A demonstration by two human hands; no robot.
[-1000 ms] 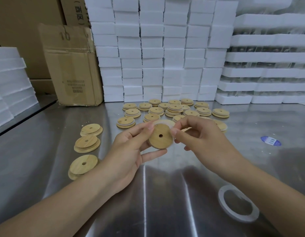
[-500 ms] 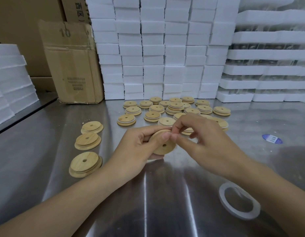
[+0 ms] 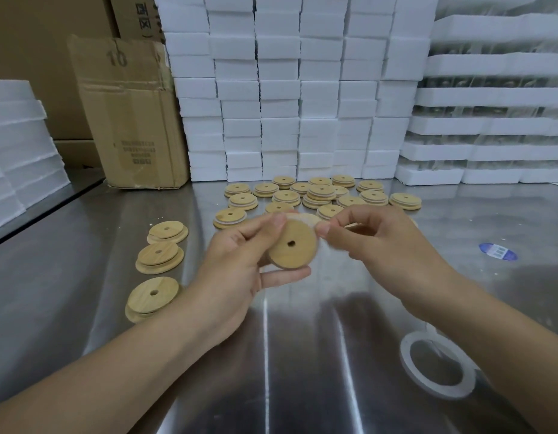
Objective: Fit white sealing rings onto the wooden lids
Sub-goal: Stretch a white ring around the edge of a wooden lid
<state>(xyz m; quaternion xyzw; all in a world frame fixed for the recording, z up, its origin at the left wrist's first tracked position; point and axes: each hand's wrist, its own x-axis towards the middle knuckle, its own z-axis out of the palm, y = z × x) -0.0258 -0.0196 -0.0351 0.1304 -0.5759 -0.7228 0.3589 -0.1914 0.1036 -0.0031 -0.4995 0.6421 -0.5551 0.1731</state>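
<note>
**Ring could spring off the rim before it seats**

My left hand (image 3: 237, 264) grips the round wooden lid (image 3: 291, 244) with its small centre hole, thumb on top and fingers curled beneath. It holds the lid tilted above the shiny steel table (image 3: 271, 355), just on the near side of the far cluster of ringed wooden lids (image 3: 318, 192).

My right hand (image 3: 387, 242) pinches thumb against forefinger at the lid's right rim, on what I take to be the thin white sealing ring (image 3: 329, 245). The ring is blurred, so I cannot tell how much of it is seated.

- **Ring under tension:** if the pinch lets go too soon, I expect the ring to jump off, or to roll and sit twisted.
- **Covered left edge:** my left fingers wrap that edge, so the ring could get trapped under them.
- **Light grip on the lid:** a hard pull to the right could drag the lid out of my left hand and drop it into the cluster.
- **Spare ring:** the wide flat white ring (image 3: 437, 364) lies near my right forearm, and a careless sweep could push it away
</note>
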